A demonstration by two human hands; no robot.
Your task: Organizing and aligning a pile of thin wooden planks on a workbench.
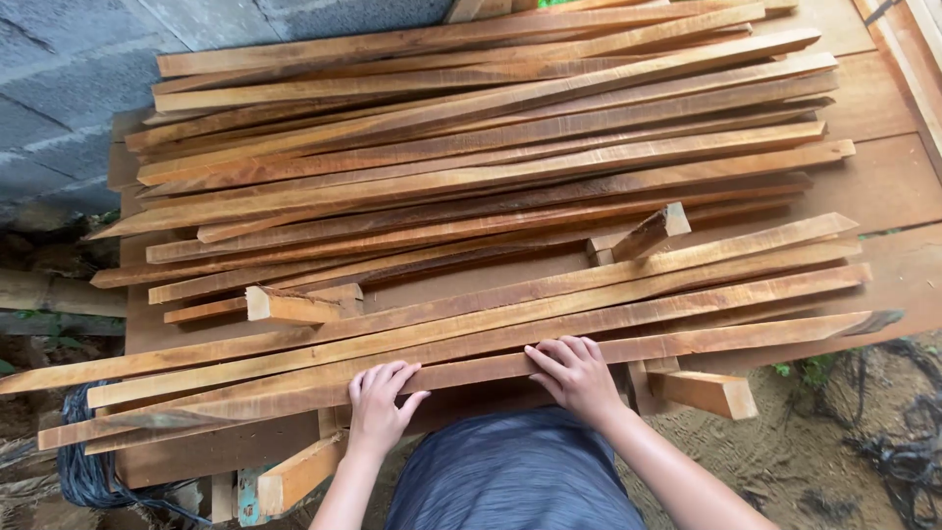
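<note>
**Both hands flat on the nearest wooden strip**

The person stands at the near edge of a wooden desk (883, 186) stacked with long, rough-sawn wooden strips (471, 157), all running roughly from nine to three o'clock and fanning out a little at the ends. The left hand (381, 407) and right hand (577, 375) both rest on the nearest strip (471, 370), the one lying closest to the person's body at six o'clock in the pile. On each hand the grip is spread: fingers lie extended and slightly apart across the top face of the strip, palms down, pinching nothing and closed round nothing. The two hands sit near each other about the middle of the strip's length.

Judging by its look, the strip is stiff, thin for its length and fairly light, though long enough to sag or swing at the ends if lifted from one point. The saw-marked faces look rough rather than slippery, and splinters along the edges seem likely. Taking hold near the middle, hands a little apart, with fingers wrapped under the near edge, would seem to keep it balanced.

Short offcut blocks (653, 233) lie among the strips at about one o'clock and ten o'clock from the hands. A coil of dark cable (83, 471) hangs at eight o'clock, and a grey block wall (69, 79) stands beyond at eleven.
</note>
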